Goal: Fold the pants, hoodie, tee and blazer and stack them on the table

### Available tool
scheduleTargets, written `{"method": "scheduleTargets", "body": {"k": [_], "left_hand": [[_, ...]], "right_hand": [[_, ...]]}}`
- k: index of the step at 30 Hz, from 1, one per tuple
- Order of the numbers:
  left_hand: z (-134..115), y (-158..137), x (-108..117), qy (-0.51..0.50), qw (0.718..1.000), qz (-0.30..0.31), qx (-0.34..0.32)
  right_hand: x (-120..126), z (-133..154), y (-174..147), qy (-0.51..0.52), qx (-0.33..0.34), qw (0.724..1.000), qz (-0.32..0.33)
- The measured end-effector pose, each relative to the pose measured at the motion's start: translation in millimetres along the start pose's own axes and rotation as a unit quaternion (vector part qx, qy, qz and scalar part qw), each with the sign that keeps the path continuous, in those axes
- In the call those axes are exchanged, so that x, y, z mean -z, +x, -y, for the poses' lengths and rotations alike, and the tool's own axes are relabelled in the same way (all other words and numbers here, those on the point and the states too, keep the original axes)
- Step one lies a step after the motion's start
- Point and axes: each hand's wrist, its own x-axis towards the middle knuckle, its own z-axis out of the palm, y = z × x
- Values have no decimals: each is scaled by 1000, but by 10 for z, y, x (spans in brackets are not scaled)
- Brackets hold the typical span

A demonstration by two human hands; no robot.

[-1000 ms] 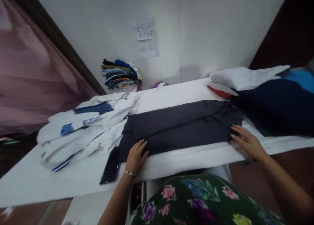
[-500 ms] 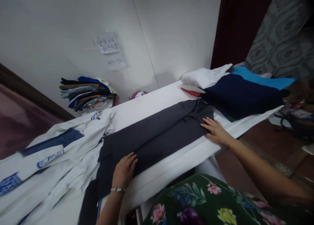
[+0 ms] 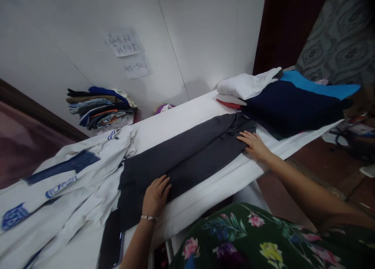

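Observation:
Dark grey trousers (image 3: 181, 151) lie lengthwise across a white-covered table (image 3: 175, 118), with the gathered waist end toward the right. My left hand (image 3: 156, 194) rests on their near edge toward the left, fingers stretched out over the cloth. At the right end my right hand (image 3: 253, 144) lies flat with fingers spread, touching the fabric near the waist. Neither hand grips anything. Left of the trousers, a crumpled white garment (image 3: 99, 190) with blue markings is spread out. A black phone (image 3: 111, 241) lies by the trousers' lower left corner.
Dark navy folded clothes (image 3: 295, 108) are piled at the table's right end, beside a folded white garment (image 3: 246, 85) and a bright blue one (image 3: 319, 89). A stack of folded clothes (image 3: 102, 108) stands against the wall at the left. Paper notes (image 3: 125, 42) hang above.
My left hand has slid a little to the right along the trousers' near edge. My right hand has shifted slightly up and left. More of the phone now shows. The view has tilted slightly.

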Motion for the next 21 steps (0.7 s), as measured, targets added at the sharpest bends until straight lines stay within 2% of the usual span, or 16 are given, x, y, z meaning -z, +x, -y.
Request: {"method": "scheduleTargets", "body": {"k": [5,9,13,18,21], "left_hand": [[0,88,33,10,1000,-13,19],[-50,52,29,11,999,-14,37],[-70,-76,16,7,1000,25,13],[-46,-165,82,30,996,60,54],[-59,-176,151,22,994,91,54]], "right_hand": [[-11,67,-72,-24,-6,1000,16],[-13,254,-169,-54,54,997,-1],[-75,376,-180,-60,109,992,0],[-181,443,-61,-57,142,988,1],[-228,523,8,-57,165,985,2]]}}
